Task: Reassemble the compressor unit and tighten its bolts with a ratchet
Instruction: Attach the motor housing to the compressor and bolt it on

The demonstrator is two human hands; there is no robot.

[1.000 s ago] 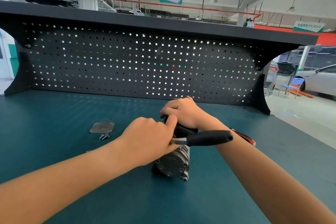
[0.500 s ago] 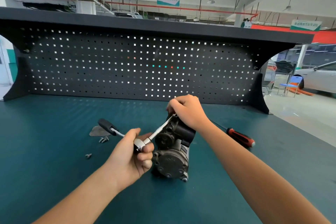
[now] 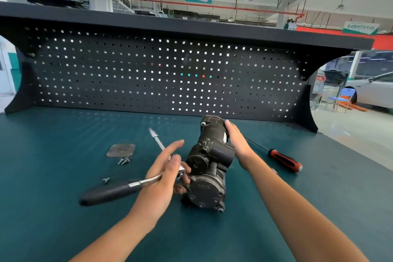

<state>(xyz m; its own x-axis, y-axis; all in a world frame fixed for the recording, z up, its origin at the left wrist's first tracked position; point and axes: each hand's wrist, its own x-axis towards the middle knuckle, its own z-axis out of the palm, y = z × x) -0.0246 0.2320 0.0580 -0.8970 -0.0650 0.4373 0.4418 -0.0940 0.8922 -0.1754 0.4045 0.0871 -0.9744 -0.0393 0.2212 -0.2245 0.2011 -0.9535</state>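
Observation:
The dark compressor unit [image 3: 209, 168] lies lengthwise on the teal bench [image 3: 63, 208], its round bolted end cap facing me. My right hand [image 3: 236, 142] grips the far right side of its body, thumb near the top end. My left hand [image 3: 163, 174] holds the ratchet [image 3: 110, 192] by its head, right against the compressor's left side. My lower fingers curl round the ratchet head while my index finger sticks out straight. The black ratchet handle points down-left. A thin silver bar [image 3: 157, 139] rises up-left from behind my left hand.
A grey metal cover plate [image 3: 120, 150] lies left of the compressor, with small screws [image 3: 123, 161] beside it and one more screw [image 3: 105, 180] nearer me. A red-and-black screwdriver [image 3: 285, 160] lies to the right. The black pegboard [image 3: 165, 78] closes the back; the bench edge runs along the right.
The ratchet handle swung from pointing up-left to down-left. My right hand slid off the compressor's top onto its right side, uncovering the far end.

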